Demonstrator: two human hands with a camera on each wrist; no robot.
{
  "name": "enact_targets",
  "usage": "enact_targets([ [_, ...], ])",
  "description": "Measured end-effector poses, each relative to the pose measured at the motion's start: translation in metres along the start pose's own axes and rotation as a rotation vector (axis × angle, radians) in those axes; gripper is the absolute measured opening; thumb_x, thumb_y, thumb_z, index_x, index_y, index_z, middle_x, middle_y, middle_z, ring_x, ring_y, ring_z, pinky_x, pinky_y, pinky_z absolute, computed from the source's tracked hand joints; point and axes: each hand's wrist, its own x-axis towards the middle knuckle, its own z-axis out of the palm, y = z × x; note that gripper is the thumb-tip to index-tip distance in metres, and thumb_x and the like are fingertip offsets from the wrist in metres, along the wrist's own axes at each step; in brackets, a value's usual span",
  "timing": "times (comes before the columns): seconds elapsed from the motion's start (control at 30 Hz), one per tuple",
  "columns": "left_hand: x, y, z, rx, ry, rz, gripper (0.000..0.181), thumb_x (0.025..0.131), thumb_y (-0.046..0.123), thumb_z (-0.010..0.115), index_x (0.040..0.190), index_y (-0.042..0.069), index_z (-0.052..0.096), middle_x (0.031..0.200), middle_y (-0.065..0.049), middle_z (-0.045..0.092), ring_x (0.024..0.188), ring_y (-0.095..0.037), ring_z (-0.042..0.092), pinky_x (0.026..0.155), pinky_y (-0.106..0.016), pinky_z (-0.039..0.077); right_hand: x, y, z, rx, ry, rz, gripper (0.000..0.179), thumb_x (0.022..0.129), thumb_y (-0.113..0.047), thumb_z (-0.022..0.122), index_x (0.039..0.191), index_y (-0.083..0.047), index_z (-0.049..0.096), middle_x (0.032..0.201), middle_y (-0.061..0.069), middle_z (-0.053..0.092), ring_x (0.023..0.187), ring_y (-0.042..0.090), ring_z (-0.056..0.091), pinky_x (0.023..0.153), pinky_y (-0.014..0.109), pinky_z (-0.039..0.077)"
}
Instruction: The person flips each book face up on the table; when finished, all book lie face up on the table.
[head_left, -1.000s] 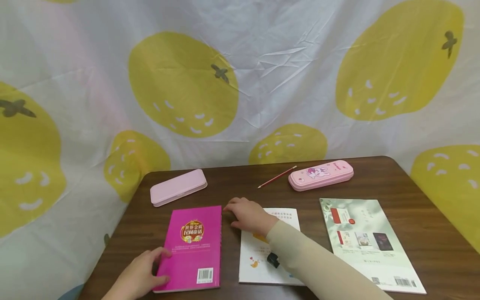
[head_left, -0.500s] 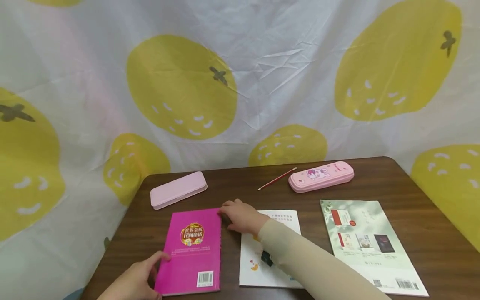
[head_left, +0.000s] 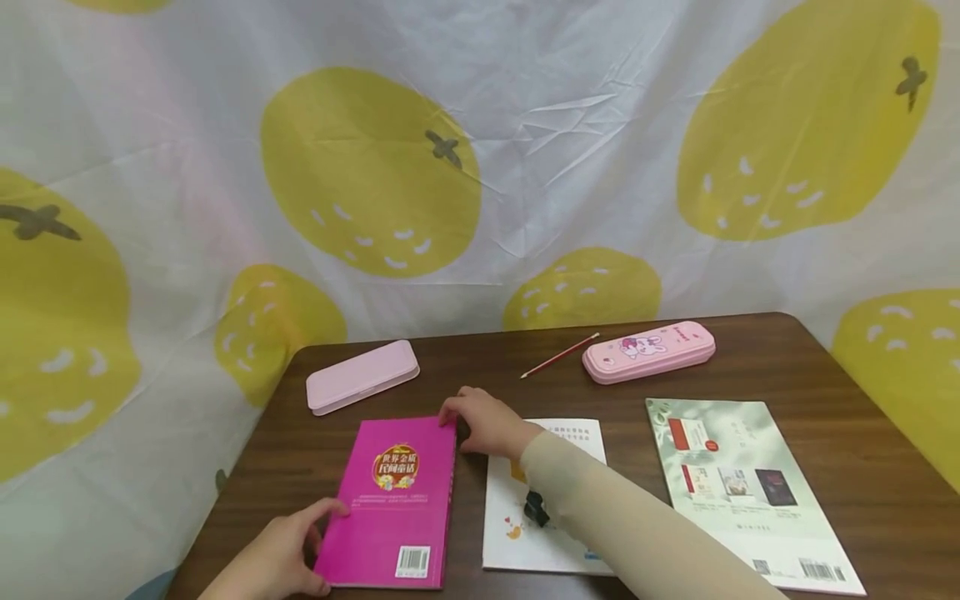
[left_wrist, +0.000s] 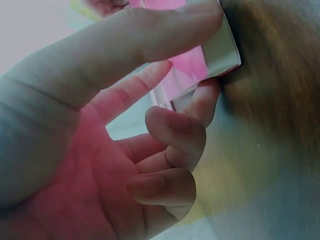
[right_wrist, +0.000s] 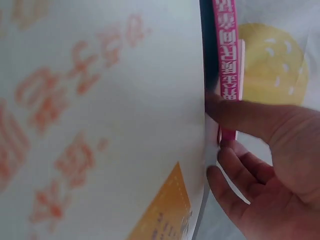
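A pink book (head_left: pixel 397 500) lies back cover up at the left front of the table, its spine (right_wrist: pixel 228 55) facing my right hand in the right wrist view. My left hand (head_left: pixel 273 550) grips its lower left corner, the thumb by the bottom edge and a finger on the left edge. In the left wrist view the other fingers (left_wrist: pixel 175 130) are curled, one tucked by the book's edge. At the upper right corner my right hand (head_left: pixel 491 425) holds the book by its fingertips. Its forearm crosses over a white book (head_left: pixel 517 533) and hides part of it.
Right of the white book lies a pale green book (head_left: pixel 731 492). Further back are a plain pink pencil case (head_left: pixel 363 377), a red pencil (head_left: pixel 561 356) and a pink pencil case with a rabbit (head_left: pixel 649 352). A lemon-print curtain (head_left: pixel 480 167) hangs behind the table (head_left: pixel 465 358).
My right hand has moved left from beside the pink book onto its upper right corner. The left hand's thumb has shifted off the cover to the bottom edge. More of the spine shows.
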Motion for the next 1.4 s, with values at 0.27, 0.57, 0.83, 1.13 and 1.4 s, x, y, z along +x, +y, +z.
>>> enact_targets([
  [0.27,0.0,-0.003,0.0,-0.048,-0.01,0.057,0.082,0.066,0.006,0.091,0.138,0.013,0.054,0.082,-0.004,0.062,0.054,-0.009,0.052,0.05,-0.026,0.046,-0.002,0.003,-0.003,-0.134,0.096,-0.032,0.029,0.088,-0.028,0.082,0.115,-0.025,0.074,0.116,-0.003,0.063,0.111,0.017,0.059,0.099,0.038,0.052],
  [0.57,-0.003,-0.007,0.0,-0.068,0.01,0.024,0.073,0.071,0.013,0.092,0.135,0.012,0.057,0.085,-0.001,0.064,0.054,-0.007,0.049,0.051,-0.024,0.042,-0.01,0.011,-0.01,-0.064,0.133,-0.083,0.028,0.093,-0.032,0.077,0.119,-0.023,0.074,0.127,-0.003,0.061,0.115,0.019,0.057,0.098,0.04,0.05],
  [0.83,-0.003,-0.002,0.001,0.045,0.191,0.006,0.051,0.067,0.013,0.092,0.109,0.017,0.065,0.085,0.007,0.068,0.06,-0.003,0.047,0.057,-0.023,0.04,-0.015,0.017,-0.02,0.064,0.163,-0.092,0.022,0.097,-0.03,0.071,0.116,-0.018,0.072,0.127,-0.001,0.063,0.12,0.021,0.057,0.106,0.042,0.048],
  [1.13,-0.006,0.012,-0.006,0.173,0.457,-0.15,0.025,0.079,0.022,0.087,0.1,0.027,0.075,0.07,0.01,0.059,0.057,-0.006,0.043,0.05,-0.026,0.035,-0.019,0.026,-0.031,0.229,0.269,-0.108,0.019,0.093,-0.023,0.076,0.108,-0.013,0.072,0.112,0.002,0.068,0.107,0.02,0.061,0.099,0.04,0.049],
  [1.4,-0.006,0.016,-0.007,0.224,0.753,-0.09,0.027,0.08,0.026,0.089,0.102,0.026,0.073,0.069,0.005,0.05,0.056,-0.002,0.039,0.047,-0.027,0.03,-0.028,0.029,-0.036,0.444,0.304,-0.03,0.019,0.097,-0.021,0.072,0.113,-0.013,0.068,0.113,0.003,0.065,0.105,0.017,0.062,0.099,0.04,0.054],
])
